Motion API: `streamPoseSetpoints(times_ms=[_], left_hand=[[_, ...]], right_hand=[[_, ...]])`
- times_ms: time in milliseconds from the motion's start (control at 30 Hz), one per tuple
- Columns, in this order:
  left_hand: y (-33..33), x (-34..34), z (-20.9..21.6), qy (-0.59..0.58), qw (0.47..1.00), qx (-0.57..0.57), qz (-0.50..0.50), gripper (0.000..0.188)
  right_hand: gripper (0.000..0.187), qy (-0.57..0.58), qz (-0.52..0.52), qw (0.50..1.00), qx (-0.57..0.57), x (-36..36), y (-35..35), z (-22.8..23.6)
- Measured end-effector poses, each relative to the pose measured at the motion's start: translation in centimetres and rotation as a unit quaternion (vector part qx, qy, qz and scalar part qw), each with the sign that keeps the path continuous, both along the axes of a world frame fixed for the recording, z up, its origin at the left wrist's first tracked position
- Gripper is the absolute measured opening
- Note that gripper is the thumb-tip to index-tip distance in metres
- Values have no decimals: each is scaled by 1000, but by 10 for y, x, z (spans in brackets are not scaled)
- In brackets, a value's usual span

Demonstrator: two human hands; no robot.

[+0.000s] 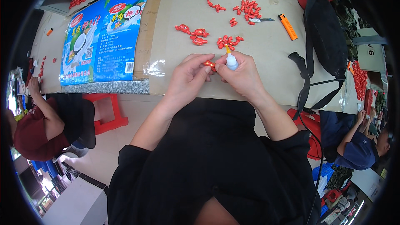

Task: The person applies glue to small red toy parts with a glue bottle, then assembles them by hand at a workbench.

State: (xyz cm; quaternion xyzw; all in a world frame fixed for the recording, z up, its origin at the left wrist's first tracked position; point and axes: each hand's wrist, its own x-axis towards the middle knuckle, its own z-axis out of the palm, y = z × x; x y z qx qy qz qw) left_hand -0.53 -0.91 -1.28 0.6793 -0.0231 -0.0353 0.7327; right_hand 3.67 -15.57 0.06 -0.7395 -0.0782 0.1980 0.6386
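Observation:
At the near edge of the table both my hands meet over a small shiny red-and-gold piece (209,64). My left hand (187,78) pinches it between thumb and fingertips. My right hand (246,77) holds a small white squeeze bottle (231,62) with a yellow nozzle tipped upward, while its thumb and finger also reach the red piece. Just beyond the bottle lies a small cluster of red pieces (228,41). Larger red pieces (198,40) sit to the left of that cluster. What the piece is exactly, I cannot make out.
A loose pile of red pieces (249,9) lies farther back, beside a knife blade (262,19). An orange lighter (288,27) and a black bag (327,33) with straps are on the right. Blue printed cardboard (104,37) covers the left. People sit at both sides.

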Motion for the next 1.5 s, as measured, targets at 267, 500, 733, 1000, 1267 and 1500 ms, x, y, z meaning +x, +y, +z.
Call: streamPoseSetpoints(times_ms=[267, 500, 733, 1000, 1267, 1500], left_hand=[[-1, 0, 1, -3, 1000, 0, 9, 26], [3, 1, 1, 35, 999, -31, 0, 26], [4, 2, 2, 64, 997, -34, -10, 27], [-3, 1, 2, 50, 998, 0, 26, 27], [-4, 0, -1, 31, 999, 5, 32, 26], [-4, 0, -3, 17, 999, 14, 35, 25]], right_hand=[[9, 36, -6, 999, 6, 0, 0, 3], [10, 96, 0, 995, 10, 3, -1, 14], [10, 107, 4, 994, -2, 5, -1, 13], [12, 76, -11, 997, 0, 4, 3, 9], [10, 62, -8, 998, -1, 2, 4, 10], [9, 68, -3, 998, 7, 3, 3, 10]])
